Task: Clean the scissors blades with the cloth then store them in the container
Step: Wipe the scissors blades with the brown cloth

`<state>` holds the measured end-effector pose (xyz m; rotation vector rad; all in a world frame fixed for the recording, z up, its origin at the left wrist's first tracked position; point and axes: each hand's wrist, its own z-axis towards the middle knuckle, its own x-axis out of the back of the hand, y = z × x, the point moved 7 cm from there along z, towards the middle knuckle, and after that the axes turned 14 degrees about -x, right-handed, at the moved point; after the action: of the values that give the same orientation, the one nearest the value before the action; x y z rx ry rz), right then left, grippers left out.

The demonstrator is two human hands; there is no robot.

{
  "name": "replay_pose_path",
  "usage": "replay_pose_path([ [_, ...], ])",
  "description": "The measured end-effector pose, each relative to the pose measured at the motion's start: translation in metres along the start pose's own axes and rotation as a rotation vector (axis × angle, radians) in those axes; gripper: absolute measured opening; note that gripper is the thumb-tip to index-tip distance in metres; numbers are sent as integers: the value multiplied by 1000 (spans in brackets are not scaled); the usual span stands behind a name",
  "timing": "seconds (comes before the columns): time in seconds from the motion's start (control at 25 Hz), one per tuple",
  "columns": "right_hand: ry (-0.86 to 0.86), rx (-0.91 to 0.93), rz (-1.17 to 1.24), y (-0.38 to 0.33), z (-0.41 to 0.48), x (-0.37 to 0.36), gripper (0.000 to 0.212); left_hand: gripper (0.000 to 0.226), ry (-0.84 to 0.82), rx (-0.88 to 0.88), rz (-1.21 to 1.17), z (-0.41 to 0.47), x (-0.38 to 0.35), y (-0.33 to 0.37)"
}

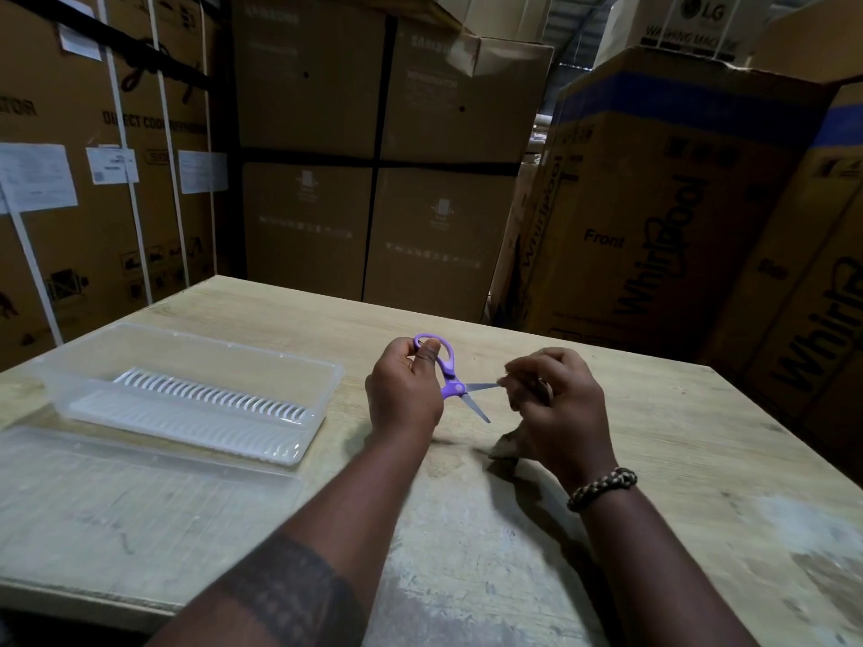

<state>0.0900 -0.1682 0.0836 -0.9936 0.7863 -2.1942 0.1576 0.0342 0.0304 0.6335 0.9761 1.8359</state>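
Left hand [404,394] grips scissors [452,385], right hand [555,403] grips cloth [506,448].

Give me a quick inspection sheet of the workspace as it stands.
Surface: wooden table, worn, with pale scuffed patches.
Job's things: scissors, purple handles, blades open, held above the table; cloth, blurred, bunched in the right hand; container, clear, open, white slotted insert inside, left of the hands.
Clutter: lid, clear, lying flat in front of the container.
Grippers: left hand grips the scissors' handles; right hand holds the cloth at the upper blade's tip.
Cables: nothing seen.
Surroundings: cardboard boxes stacked behind and on both sides.
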Motion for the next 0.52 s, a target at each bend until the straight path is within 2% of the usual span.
replay_pose_path([
  [0.12,-35,50,9,-5,-4,-5,29,33,10,-3,6,0,0,-1],
  [0.36,-11,296,-161,-28,-17,-26,22,31,12,-54,23,-6,-4,13],
  [0.52,25,255,-280,-21,-12,-33,20,33,-9,-31,-12,-7,-10,11],
])
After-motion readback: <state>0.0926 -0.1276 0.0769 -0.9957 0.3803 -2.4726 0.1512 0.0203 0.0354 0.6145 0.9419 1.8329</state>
